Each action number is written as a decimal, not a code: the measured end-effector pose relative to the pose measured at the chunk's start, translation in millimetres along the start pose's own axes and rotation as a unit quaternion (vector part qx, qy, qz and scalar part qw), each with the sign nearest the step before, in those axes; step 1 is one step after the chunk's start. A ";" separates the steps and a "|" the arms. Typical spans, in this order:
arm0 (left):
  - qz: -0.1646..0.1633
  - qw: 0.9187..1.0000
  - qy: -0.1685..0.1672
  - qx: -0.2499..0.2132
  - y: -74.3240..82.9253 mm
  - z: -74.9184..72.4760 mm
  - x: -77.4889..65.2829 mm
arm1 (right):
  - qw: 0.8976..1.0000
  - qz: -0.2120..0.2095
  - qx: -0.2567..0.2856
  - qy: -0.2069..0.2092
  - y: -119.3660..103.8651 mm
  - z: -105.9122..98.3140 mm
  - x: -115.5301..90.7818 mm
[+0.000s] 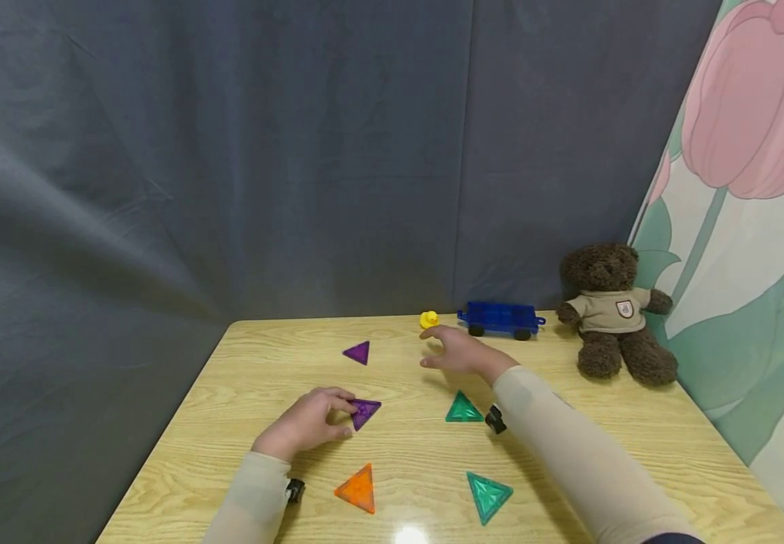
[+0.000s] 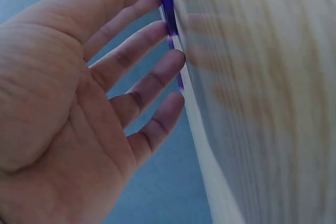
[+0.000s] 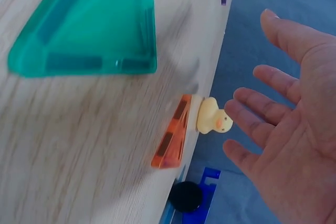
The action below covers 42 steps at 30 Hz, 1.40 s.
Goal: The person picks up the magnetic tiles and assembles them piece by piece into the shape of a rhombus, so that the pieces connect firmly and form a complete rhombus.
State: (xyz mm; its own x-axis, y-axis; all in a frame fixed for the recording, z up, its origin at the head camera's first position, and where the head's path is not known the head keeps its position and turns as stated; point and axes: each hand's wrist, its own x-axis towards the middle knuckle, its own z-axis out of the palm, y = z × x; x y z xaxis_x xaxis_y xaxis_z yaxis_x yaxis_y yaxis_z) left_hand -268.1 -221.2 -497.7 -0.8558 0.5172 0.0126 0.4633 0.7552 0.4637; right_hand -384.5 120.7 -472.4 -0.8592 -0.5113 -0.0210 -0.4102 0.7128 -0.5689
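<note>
"So, how do the hands stand in the head view?"

"Left hand (image 1: pixel 310 421) reaches over the side of a purple tile (image 1: pixel 366 413), fingers stretched, thumb apart; right hand (image 1: pixel 456 351) hangs wide and holds nothing, a yellow duck (image 1: pixel 429 319) just beyond its fingertips; a blue wagon (image 1: pixel 500 320) lies beyond it, rightward; a green tile (image 1: pixel 464 409) lies nearer than it, beside the right sleeve (image 1: pixel 555 438); an orange tile (image 1: pixel 357 489) sits nearer than the left hand."

"What could go wrong?"

"If that sleeve dropped, I think it could drag the green tile; a careless fingertip might tip the duck, being so close."

"And the surroundings?"

"Pale wood-grained bench (image 1: pixel 249 363) under both hands, glossy enough to throw back a light; dark curtain (image 1: pixel 337 151) beyond them; well right of the right hand, a teddy bear (image 1: pixel 605 313) against a tulip mural (image 1: pixel 739 113)."

"Left wrist view?"

"Fingers parted and nearly straight, tips about the purple tile's edge; whether they press, I can't tell; with no thumb opposite, a shove would probably skid it."

"Right wrist view?"

"Palm bare, fingers spread, the duck just beside them; a second orange tile (image 3: pixel 173 132) stands out past the fingertips, near the duck; I'd guess a grab there could knock both; bluish cloth hangs behind the hand, past the bench's edge."
</note>
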 end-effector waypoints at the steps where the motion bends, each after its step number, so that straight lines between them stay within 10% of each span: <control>1: -0.004 1.000 0.001 0.004 0.1 -0.7 -0.7 | 1.000 0.000 -0.001 -0.002 -1.4 1.1 1.4; 18: -0.100 0.994 0.046 0.015 -13.1 -6.2 -15.9 | 1.000 -0.017 -0.006 -0.017 -14.2 18.9 24.7; 42: -0.130 0.987 0.086 -0.029 -34.9 -13.4 -30.8 | 0.997 -0.038 0.050 -0.040 -52.2 46.7 56.0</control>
State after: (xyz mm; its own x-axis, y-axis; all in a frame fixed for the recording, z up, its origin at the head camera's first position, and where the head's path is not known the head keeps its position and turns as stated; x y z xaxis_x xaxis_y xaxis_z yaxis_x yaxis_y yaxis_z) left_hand -260.9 -268.9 -502.4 -0.9726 0.2298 0.0346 0.2138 0.8268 0.5202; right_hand -396.9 32.5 -482.3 -0.7979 -0.6016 -0.0377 -0.4375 0.6210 -0.6504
